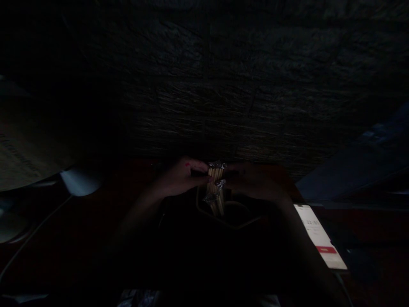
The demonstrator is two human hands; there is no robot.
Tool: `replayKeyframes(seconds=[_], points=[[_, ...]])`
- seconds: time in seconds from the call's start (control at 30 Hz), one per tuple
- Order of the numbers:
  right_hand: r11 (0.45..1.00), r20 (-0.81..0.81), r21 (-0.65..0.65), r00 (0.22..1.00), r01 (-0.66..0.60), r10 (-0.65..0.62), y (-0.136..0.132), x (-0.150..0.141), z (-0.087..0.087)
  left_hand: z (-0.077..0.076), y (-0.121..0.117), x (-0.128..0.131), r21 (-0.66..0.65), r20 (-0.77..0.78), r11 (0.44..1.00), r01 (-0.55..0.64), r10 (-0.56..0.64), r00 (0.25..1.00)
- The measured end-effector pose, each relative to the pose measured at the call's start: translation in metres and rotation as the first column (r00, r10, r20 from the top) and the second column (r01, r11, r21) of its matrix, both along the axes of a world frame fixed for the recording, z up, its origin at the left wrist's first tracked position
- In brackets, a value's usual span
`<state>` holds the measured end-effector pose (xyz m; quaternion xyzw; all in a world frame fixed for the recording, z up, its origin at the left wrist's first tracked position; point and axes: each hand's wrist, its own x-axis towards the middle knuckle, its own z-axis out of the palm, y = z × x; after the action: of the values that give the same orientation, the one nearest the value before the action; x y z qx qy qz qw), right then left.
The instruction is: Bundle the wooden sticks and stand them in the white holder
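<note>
The scene is very dark. Between my two hands stands a bundle of thin tan sticks or slices [215, 175] with crinkled silver foil at its top; the exact kind cannot be made out. My left hand [180, 177] pinches its left side, thumb and fingers closed in. From the right, my right hand [255, 181] reaches the bundle's other side, its fingers mostly lost in shadow. Just below, a second foil-topped tan bundle [217, 204] leans inside a dark open container [236, 227], whose pale rim shows faintly.
A lit phone [319, 236] lies to the right, beside my right forearm. A brick-patterned wall [204, 98] rises behind the dark reddish table [134, 179]. At left are a large tan box or bag [25, 149], a pale cup-like object [81, 181] and a cable [41, 226].
</note>
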<state>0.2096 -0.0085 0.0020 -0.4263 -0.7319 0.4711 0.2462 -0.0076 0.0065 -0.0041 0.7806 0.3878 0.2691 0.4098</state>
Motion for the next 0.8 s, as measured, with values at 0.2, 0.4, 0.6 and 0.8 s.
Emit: replayKeyframes(seconds=[0.2,0.4,0.6,0.8], points=[[0.999,-0.019,0.033,1.000,0.012,-0.011,-0.0010,-0.0016,-0.0011,-0.0006,-0.0001,0.0013,0.008,0.017,1.000,-0.025,0.024,1.000],[0.999,-0.006,0.035,1.000,0.006,-0.006,-0.0002,0.0001,-0.0024,0.0014,-0.0019,0.0042,0.003,0.022,1.000,-0.015,0.015,1.000],[1.000,-0.029,0.002,1.000,0.000,0.000,-0.0003,0.0012,-0.0013,-0.0004,-0.0006,0.0027,-0.002,0.028,1.000,0.001,-0.001,1.000],[1.000,0.022,-0.002,1.000,0.007,-0.007,0.0010,0.0007,-0.0021,-0.0003,-0.0002,0.0013,-0.038,0.023,0.999,0.002,-0.001,1.000]])
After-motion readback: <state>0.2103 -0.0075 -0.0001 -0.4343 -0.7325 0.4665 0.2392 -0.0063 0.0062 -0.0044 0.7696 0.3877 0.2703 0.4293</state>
